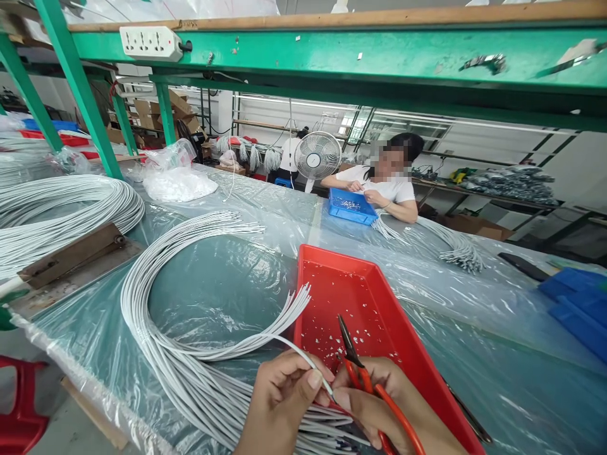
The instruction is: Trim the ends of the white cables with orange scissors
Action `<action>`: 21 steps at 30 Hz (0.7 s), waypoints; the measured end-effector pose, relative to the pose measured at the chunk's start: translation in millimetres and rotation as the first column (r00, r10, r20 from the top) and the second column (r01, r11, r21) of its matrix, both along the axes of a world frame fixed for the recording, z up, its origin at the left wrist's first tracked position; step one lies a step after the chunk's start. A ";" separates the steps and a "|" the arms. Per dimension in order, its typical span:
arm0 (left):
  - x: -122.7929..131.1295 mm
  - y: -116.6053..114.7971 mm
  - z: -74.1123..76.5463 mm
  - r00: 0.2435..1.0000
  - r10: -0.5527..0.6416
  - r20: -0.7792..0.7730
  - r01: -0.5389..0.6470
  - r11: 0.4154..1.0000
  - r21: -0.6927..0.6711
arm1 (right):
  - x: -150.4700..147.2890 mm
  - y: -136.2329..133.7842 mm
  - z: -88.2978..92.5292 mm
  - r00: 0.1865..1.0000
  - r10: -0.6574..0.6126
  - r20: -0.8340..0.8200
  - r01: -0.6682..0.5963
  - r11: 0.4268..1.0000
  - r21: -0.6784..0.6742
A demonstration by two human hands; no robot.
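In the head view my left hand (289,395) pinches a white cable (303,354) close to its end, between thumb and fingers. My right hand (379,404) holds red-handled pliers (363,373), whose dark jaws point up and away from me over the red tray (379,278). The thumb and finger of that hand also meet at the cable's tip, touching it or very near it. A coiled bundle of white cables (137,303) curves around to the left and passes under my left hand. Small white scraps lie in the tray.
Larger cable coils (109,196) lie at left beside a brown metal block (71,259). Across the table a person (401,189) works over a blue tray (353,215). A green shelf beam (332,57) crosses overhead. A metal tool (469,414) lies right of the red tray.
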State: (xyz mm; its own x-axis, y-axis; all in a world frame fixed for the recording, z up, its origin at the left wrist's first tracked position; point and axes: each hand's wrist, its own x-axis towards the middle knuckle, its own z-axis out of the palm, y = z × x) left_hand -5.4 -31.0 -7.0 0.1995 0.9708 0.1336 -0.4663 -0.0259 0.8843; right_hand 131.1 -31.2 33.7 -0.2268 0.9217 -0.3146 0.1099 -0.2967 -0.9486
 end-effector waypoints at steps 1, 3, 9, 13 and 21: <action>-0.5 0.5 0.1 1.000 -0.011 0.005 0.011 1.000 -0.005 | -0.1 0.1 -1.4 1.000 -0.002 -0.005 0.002 1.000 0.003; -1.5 1.1 0.8 0.999 -0.035 0.018 0.035 0.999 -0.016 | -0.6 0.1 -4.2 1.000 -0.011 -0.001 0.011 1.000 0.007; -3.5 2.0 5.5 0.989 -0.118 0.093 0.130 0.983 -0.131 | 0.0 1.8 -3.7 0.999 0.009 0.047 -0.009 1.000 0.019; -2.5 1.6 7.8 0.978 -0.135 0.158 0.167 0.964 -0.208 | -0.7 -1.2 2.5 0.987 -0.079 0.143 0.053 0.983 0.176; -2.4 3.1 8.4 0.951 -0.161 0.263 0.231 0.938 -0.258 | 2.9 -5.6 -2.7 0.957 -0.206 0.205 0.117 0.919 0.376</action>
